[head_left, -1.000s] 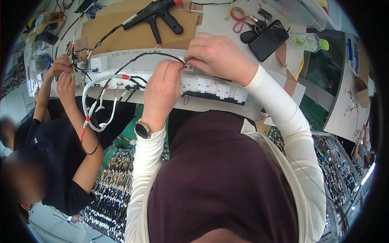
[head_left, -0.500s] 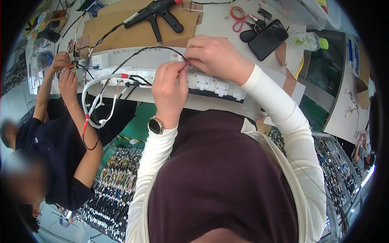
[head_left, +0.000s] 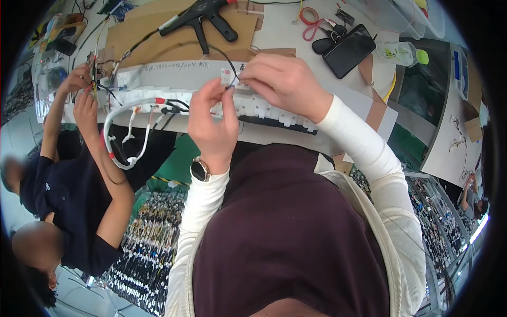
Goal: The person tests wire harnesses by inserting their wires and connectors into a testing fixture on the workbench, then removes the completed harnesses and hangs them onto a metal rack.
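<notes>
A pale table (head_left: 280, 27) carries brown cardboard (head_left: 140, 26) and a black phone (head_left: 349, 52).

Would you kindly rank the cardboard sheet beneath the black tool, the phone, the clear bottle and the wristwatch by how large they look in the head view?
1. Cardboard sheet, even partly covered
2. Phone
3. Clear bottle, only somewhat smaller
4. Wristwatch

Light is bright; edges bend; corners fall black.
</notes>
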`<state>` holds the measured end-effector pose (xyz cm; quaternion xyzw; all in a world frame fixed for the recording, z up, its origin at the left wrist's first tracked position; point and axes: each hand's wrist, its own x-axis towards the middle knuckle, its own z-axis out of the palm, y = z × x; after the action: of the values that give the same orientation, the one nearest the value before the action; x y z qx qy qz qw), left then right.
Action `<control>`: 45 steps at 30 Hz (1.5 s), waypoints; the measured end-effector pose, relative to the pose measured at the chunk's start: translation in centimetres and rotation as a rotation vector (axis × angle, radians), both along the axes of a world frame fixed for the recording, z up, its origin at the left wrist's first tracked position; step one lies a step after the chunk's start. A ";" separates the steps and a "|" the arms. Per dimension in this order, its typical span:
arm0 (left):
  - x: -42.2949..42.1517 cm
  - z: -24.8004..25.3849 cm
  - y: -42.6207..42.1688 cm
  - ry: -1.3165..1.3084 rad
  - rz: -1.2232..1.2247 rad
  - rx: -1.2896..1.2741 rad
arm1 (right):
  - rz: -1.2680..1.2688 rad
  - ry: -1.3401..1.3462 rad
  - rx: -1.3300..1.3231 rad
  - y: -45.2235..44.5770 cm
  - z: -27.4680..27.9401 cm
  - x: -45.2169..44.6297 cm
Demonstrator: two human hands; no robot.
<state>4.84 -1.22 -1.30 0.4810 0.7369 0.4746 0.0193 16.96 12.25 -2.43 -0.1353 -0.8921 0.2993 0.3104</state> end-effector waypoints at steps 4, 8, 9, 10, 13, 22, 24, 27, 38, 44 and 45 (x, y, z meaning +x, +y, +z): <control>-0.8 -0.2 0.9 0.120 -0.013 -0.089 | -0.049 -0.028 -0.052 -0.7 -0.1 -1.0; -0.8 0.3 1.4 0.100 -0.019 -0.153 | -0.008 -0.126 0.065 -0.2 -0.2 -1.0; -0.7 0.4 1.5 0.037 -0.039 -0.175 | -0.010 -0.123 0.065 -0.1 0.0 -0.7; -0.7 0.5 1.5 -0.027 -0.057 -0.198 | -0.038 -0.121 0.027 0.0 0.3 -0.1; -1.2 -0.3 1.9 0.055 -0.150 -0.188 | -0.085 -0.143 -0.047 -0.7 1.0 0.7; -5.5 2.2 4.2 0.145 -0.569 -0.380 | -0.156 -0.151 -0.191 -2.0 0.4 0.3; -5.2 2.2 4.4 0.171 -0.604 -0.394 | -0.168 -0.180 -0.219 -2.3 0.5 0.4; -4.8 2.0 4.1 0.271 -0.601 -0.398 | -0.161 -0.211 -0.269 -2.8 0.4 0.3; -3.2 1.7 1.4 0.018 -0.406 -0.398 | -0.175 -0.120 0.011 -3.2 -0.3 -0.5; -3.2 0.3 1.4 -0.071 -0.353 -0.336 | -0.227 -0.180 0.125 -4.0 1.0 -1.5; -3.0 0.3 1.1 -0.104 -0.340 -0.318 | -0.234 -0.193 0.110 -4.2 1.0 -1.8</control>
<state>1.80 -0.09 -1.05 0.5641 0.7088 0.3665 0.2123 15.20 8.09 -1.46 -0.2492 -0.9110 0.1975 0.2626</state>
